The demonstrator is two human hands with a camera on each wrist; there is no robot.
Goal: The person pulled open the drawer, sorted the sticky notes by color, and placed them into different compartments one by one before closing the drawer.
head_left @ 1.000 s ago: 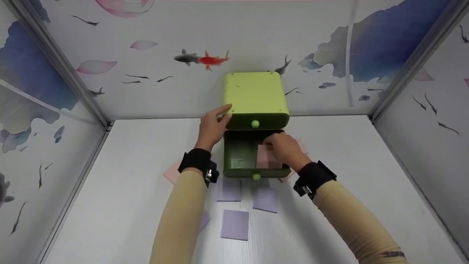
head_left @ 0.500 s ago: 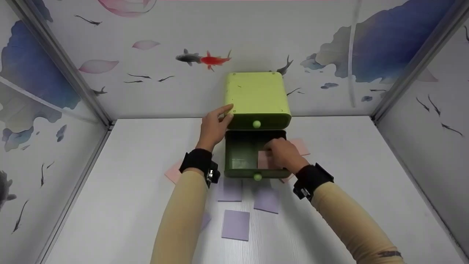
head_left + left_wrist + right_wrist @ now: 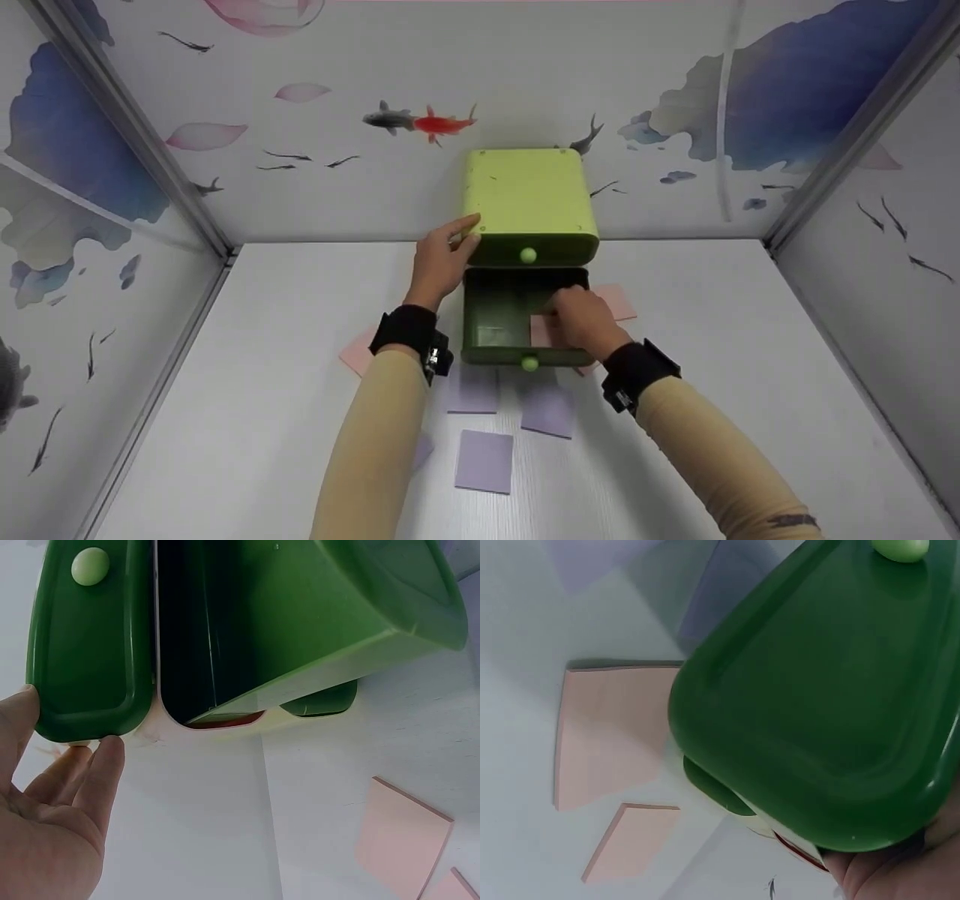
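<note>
On the left of the white table (image 3: 225, 420), a pink note (image 3: 356, 352) lies flat, partly hidden by the left forearm. The left hand (image 3: 439, 259) rests against the left front corner of the small green cabinet (image 3: 529, 195), fingers straight and thumb laid along the top edge, bracing it rather than gripping; the left wrist view shows the fingertips (image 3: 105, 757) just touching the upper drawer's corner. Below the shut top drawer with its pale knob (image 3: 528, 256), the lower drawer (image 3: 491, 330) stands pulled out toward the person. Inside it the right hand (image 3: 581, 319) is down on a pink note (image 3: 540, 330), fingers curled over it, though I cannot tell whether it pinches the paper or only presses it flat. Judging by this, one note is in or nearly in the drawer, and much is left: three purple notes (image 3: 484, 461) lie in front of the drawer, and more pink notes (image 3: 619, 300) lie to its right, two showing in the right wrist view (image 3: 611, 735). There is open table on both sides; the booth walls stand well apart from the hands, and the drawer's front rim is the edge nearest the right wrist.
</note>
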